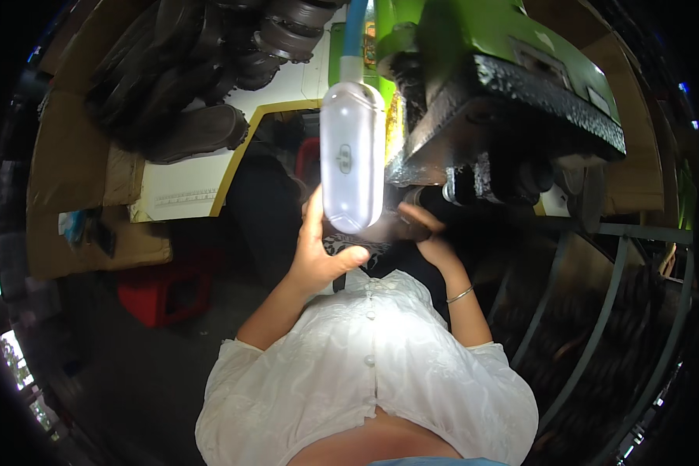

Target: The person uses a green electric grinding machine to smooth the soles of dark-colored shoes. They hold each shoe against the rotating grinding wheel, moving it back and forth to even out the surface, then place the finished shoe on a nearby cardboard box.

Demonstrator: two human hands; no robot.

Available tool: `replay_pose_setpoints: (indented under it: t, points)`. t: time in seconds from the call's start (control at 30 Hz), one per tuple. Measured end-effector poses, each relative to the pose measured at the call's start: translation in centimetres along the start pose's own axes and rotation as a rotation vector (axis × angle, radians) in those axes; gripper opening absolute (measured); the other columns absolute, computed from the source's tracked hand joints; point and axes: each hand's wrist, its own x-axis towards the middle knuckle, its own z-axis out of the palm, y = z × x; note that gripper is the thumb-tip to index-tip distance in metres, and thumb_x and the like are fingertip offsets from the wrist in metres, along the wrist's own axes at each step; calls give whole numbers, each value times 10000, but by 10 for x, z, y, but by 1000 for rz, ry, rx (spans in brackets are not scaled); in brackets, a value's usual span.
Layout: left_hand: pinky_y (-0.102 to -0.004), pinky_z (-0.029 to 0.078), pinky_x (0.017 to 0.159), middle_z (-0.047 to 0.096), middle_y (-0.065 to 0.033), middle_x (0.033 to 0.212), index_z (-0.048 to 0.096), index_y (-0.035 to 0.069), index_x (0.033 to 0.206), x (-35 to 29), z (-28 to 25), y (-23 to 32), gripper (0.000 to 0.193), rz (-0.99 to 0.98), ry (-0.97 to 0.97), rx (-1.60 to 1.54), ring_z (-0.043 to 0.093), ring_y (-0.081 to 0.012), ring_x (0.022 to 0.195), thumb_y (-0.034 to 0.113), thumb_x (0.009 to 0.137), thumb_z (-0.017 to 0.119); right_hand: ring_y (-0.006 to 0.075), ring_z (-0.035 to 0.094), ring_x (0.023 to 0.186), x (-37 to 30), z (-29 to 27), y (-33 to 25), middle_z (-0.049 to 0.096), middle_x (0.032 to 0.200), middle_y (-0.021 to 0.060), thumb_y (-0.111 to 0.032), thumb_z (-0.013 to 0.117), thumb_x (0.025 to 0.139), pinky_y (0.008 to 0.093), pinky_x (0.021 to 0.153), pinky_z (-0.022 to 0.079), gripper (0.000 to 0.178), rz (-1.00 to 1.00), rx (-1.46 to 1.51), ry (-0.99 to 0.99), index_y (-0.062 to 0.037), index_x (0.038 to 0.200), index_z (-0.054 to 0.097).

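A dark brown shoe-like piece lies between my hands, partly covered by a glowing white lamp that hangs on a blue neck. My right hand, with a bangle at its wrist, closes on the right end of this piece. To the lamp's left is my left hand, thumb held apart and fingers stretched upward. Its fingertips go partly behind the lamp, close to the brown piece; whether they touch it I cannot tell. Right of the lamp stands a green machine with a black, greasy head above my right hand.
Dark brown shoes are piled on the white, yellow-edged table at far left, beside a cardboard box. A red stool stands on the floor at left. Metal rails with dark items behind them run along the right.
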Motion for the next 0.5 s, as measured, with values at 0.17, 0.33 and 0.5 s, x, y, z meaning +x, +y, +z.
replay_pose_setpoints:
  t: [0.17,0.33,0.5]
  points:
    - [-292,438,822,575,-79,981,456,-2,1163,13,26,-16,630,-129,-36,97,550,-165,918,240,670,766,146,564,937,-24,12,-4,599,1047,92,-63,692,725,272,828,446,373,500,294,-484,8,1070,571]
    - [-263,481,737,657,-107,862,635,-24,940,44,54,-3,388,-309,-56,403,608,-129,771,218,669,771,177,554,955,-30,51,15,568,1101,110,-109,702,717,314,824,451,461,417,598,-395,11,1124,521]
    - [-270,478,742,655,-130,895,639,-31,955,47,49,-9,331,-198,-74,284,608,-141,789,174,713,732,219,550,995,-27,45,7,565,1099,130,-126,713,698,324,847,442,488,384,439,-442,12,1124,520]
